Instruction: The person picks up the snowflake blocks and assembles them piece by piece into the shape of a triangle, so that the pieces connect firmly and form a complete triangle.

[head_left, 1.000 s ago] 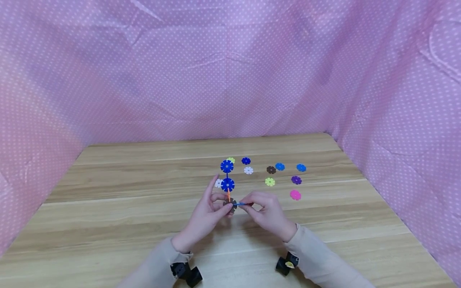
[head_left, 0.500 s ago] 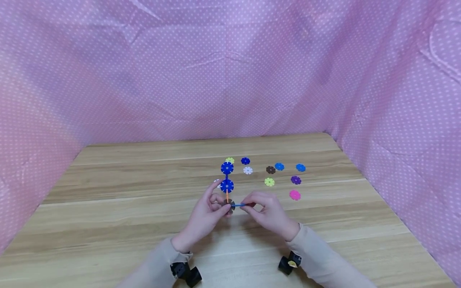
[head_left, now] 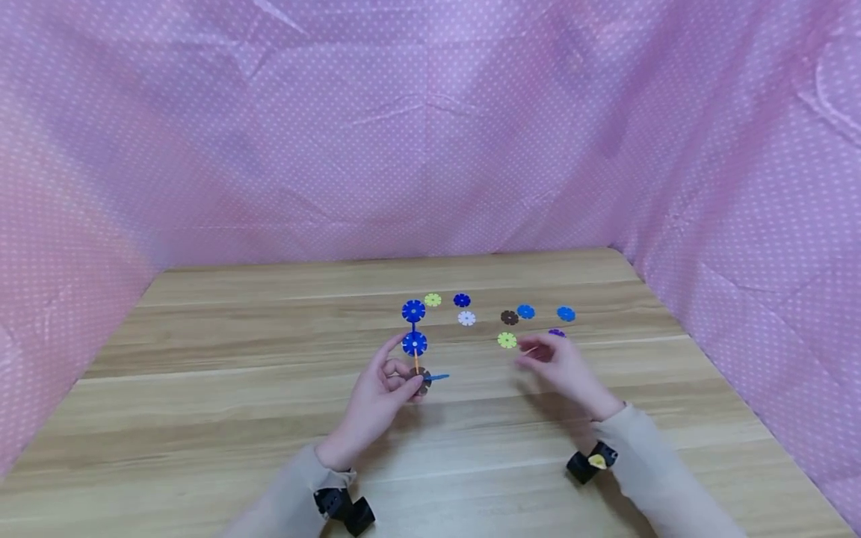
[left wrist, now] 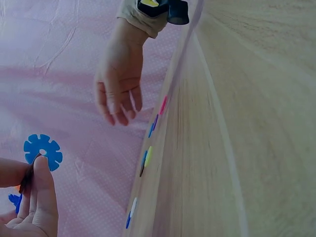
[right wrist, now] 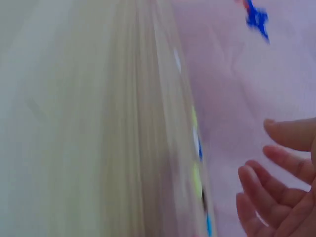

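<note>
In the head view, my left hand (head_left: 377, 392) pinches a brown notched disc (head_left: 421, 381) between thumb and fingers. That disc is part of a joined chain: an orange disc seen edge-on (head_left: 416, 361), a dark blue disc (head_left: 414, 344), another blue one on edge, and a dark blue disc (head_left: 413, 311) at the top. A light blue disc (left wrist: 43, 150) is slotted into the brown disc's right side. My right hand (head_left: 561, 370) holds nothing; its fingers are relaxed above the table, near a yellow-green disc (head_left: 507, 340) and a partly covered purple disc (head_left: 557, 333).
Several loose notched discs lie flat on the wooden table (head_left: 235, 418): yellow-green (head_left: 433, 300), dark blue (head_left: 462, 300), white (head_left: 466, 318), brown (head_left: 509, 317) and two light blue, one at far right (head_left: 566, 314). A pink dotted curtain (head_left: 424, 149) surrounds the table.
My right hand has let go of the light blue disc and moved right, over the loose discs, covering the pink one. The left hand and chain have shifted slightly left.
</note>
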Available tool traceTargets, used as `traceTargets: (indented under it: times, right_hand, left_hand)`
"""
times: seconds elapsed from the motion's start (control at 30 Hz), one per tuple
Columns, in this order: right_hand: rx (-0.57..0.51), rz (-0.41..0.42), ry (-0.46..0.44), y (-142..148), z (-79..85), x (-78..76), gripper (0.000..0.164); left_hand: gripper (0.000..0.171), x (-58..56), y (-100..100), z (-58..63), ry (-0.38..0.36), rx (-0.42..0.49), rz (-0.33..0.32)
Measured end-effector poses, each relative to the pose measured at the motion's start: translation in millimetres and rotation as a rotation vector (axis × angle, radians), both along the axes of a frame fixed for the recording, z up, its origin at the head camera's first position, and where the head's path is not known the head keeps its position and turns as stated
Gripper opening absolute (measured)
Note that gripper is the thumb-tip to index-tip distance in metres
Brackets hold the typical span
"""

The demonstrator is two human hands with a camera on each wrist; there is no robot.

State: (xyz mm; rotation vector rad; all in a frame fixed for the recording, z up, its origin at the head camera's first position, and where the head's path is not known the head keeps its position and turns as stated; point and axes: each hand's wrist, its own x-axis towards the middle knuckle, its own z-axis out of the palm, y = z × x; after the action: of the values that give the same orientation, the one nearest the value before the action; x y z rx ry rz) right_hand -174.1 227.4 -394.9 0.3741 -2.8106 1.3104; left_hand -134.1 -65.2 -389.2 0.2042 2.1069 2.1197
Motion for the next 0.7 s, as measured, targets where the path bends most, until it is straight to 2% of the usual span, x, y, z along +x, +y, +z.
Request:
traceTargets:
  times: [0.13,0.3,0.4,0.7]
  right_hand:
    - [0.067,-0.055,-0.044,30,-1.7,-10.5,0.037]
    - [0.15,-0.07,-0.121,53,-3.9,-16.6,0.042]
    - [0.185,-0.067,-0.151,58,-6.7,-18.7,0.045]
    - [0.195,-0.049,-0.186,57,-10.1,-20.5,0.044]
  left_hand:
    - [0.073,-1.6,0,0.8,-0.01,0.031,0.019]
    - [0.072,-3.3,0,1.7,-0.016,0.046,0.036]
    - [0.072,-4.3,-1,1.8,-0.016,0.043,0.038]
    - [0.07,-5.4,-3,-1.1,-0.011,0.035,0.037]
